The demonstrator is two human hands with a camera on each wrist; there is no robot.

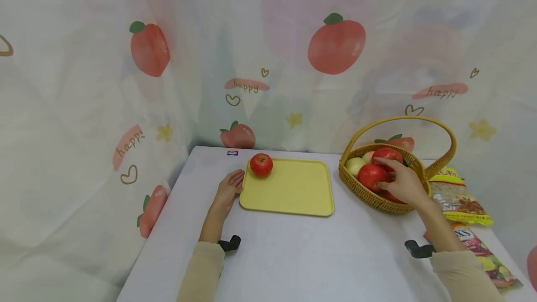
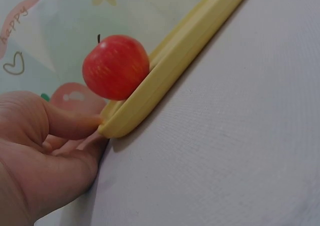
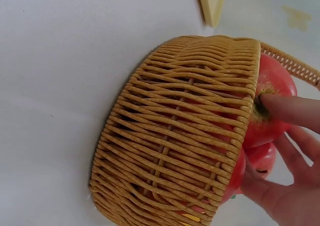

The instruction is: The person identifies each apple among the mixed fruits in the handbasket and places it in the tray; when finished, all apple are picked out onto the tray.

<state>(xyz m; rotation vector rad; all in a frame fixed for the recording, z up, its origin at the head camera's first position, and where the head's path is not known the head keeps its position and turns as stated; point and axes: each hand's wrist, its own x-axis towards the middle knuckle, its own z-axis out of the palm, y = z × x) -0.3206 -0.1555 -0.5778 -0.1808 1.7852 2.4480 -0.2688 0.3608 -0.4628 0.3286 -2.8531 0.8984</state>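
My left hand (image 1: 230, 188) rests beside the left edge of a yellow tray (image 1: 293, 190), its thumb side touching the rim. A red apple (image 1: 261, 165) sits in the tray's far left corner, with its stem pointing up in the left wrist view. My right hand (image 1: 402, 181) reaches over a woven basket (image 1: 369, 198) and grips a red apple (image 3: 272, 101) at the basket's near left, one fingertip in the apple's hollow. Another red apple (image 1: 388, 155) lies behind it. A pale green fruit (image 1: 355, 166) shows at the basket's left side.
The basket's tall handle (image 1: 394, 119) arches over the fruit. Right of it lie a yellow-edged food packet (image 1: 457, 197) and a second colourful packet (image 1: 488, 257). A small blue label (image 1: 232, 153) lies near the table's back edge. A printed curtain hangs behind and at the sides.
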